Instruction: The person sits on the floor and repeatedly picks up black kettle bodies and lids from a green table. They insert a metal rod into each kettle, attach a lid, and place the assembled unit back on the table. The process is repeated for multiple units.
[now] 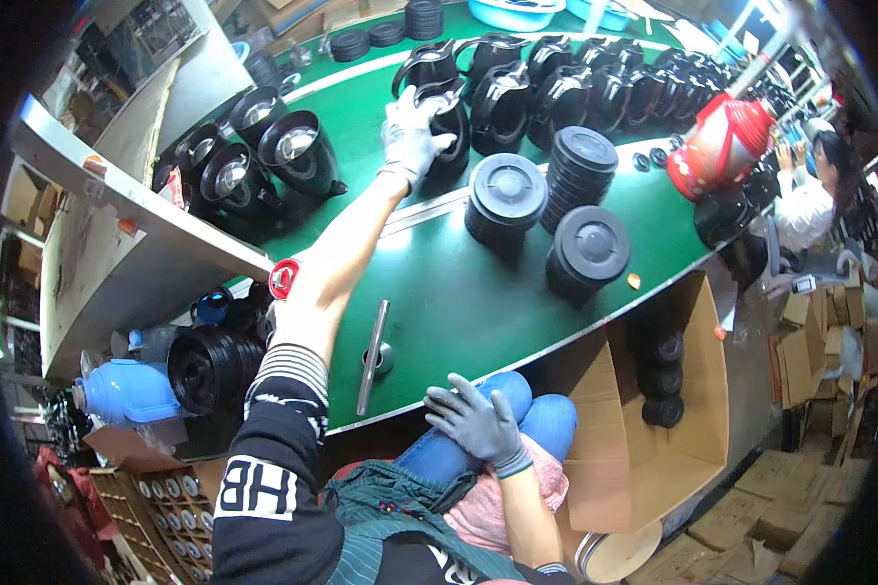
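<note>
My left hand (pixel 413 142), in a pale grey glove, reaches far across the green table. Its fingers are spread against the near-left side of a glossy black jug (pixel 450 132), with the thumb pointing right; the hand covers part of the jug. More black jugs (pixel 500 107) stand in rows to the right of it. My right hand (pixel 481 425), in a darker grey glove, hovers over my lap with fingers apart and nothing in it. Stacks of round black lids (pixel 508 187) stand on the near part of the table.
Open black jug bodies (pixel 298 146) stand at the left. A metal bar (pixel 373 357) rises from the table's near edge. A red jug (pixel 722 146) stands at the right, near another person (pixel 808 200). An open cardboard box (pixel 678 429) with black round parts sits at my right.
</note>
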